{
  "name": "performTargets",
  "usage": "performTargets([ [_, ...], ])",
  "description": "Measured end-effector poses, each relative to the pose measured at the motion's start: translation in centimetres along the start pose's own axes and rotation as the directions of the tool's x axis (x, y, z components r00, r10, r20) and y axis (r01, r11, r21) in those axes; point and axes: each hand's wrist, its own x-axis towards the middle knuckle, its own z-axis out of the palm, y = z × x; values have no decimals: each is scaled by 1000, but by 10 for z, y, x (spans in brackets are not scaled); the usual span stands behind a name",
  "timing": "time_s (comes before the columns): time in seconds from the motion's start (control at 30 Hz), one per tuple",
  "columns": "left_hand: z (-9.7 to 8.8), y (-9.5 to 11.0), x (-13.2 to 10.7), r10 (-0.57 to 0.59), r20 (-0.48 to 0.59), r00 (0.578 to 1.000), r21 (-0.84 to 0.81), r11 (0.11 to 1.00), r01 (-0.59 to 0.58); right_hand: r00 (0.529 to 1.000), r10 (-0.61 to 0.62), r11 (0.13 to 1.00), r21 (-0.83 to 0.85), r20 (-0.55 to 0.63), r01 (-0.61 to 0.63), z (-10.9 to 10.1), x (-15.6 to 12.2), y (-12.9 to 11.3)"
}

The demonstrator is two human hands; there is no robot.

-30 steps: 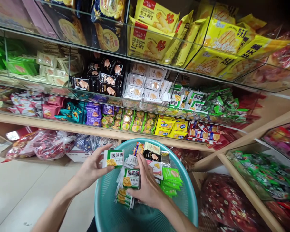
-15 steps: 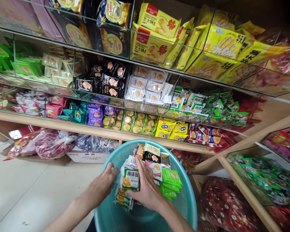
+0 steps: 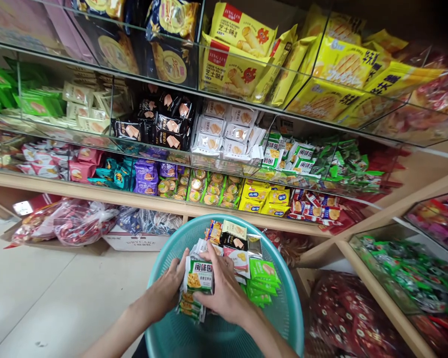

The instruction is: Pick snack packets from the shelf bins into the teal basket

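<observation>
Both hands are inside a teal plastic basket [image 3: 297,303]. My right hand [image 3: 227,288] is closed around the right side of a white-and-green snack packet [image 3: 199,276] with a picture of a nut snack on it. My left hand [image 3: 168,286] presses on the same packet from the left. Beneath it lie more small snack packets [image 3: 191,307]. Beside my right hand are green snack packets [image 3: 263,278], a pink-and-white packet [image 3: 239,261], a black packet [image 3: 234,242] and a cream packet [image 3: 234,228].
Glass-fronted shelves [image 3: 224,164] hold rows of packaged snacks ahead. Yellow snack bags [image 3: 235,69] fill the upper shelf. A white carton [image 3: 138,242] and bagged goods [image 3: 84,221] sit below, on the left. A large bag of red packets [image 3: 351,318] stands right of the basket.
My left hand has moved right, from beside the snack packet onto its left edge. My right hand stays on the packet's right side.
</observation>
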Motion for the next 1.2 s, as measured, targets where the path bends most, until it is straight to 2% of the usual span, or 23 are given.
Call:
performTargets([
  [0.13,-16,4,-5,-9,154,988,-123,992,29,1000,4,1000,-10,-4,-4,0,0,-1],
  [0.23,-19,0,-9,23,182,983,-159,987,6,1000,9,1000,-12,-4,-9,0,0,-2],
  [0.43,-20,-6,-16,15,175,985,-194,981,19,1000,26,999,24,9,-26,-2,-2,-3],
  [0.6,-35,-1,-19,-54,134,990,-135,988,72,999,44,998,34,23,-45,-4,-4,-3],
  [0.8,-48,-5,-18,-86,52,995,-45,995,89,999,29,999,40,16,-30,-3,-4,-2],
  [0.9,-58,3,-18,-51,31,998,-34,998,52,1000,27,999,28,9,-27,-1,-4,-2],
  [1.03,-66,26,-17,54,44,998,-90,995,-50,1000,27,999,17,0,-27,0,-4,-2],
  [1.13,-57,36,-12,161,26,987,-101,982,-158,1000,15,1000,9,-6,-15,1,-5,-2],
  [1.2,-48,35,-9,188,0,982,-89,978,-187,1000,3,1000,7,-7,-3,1,-5,-1],
])
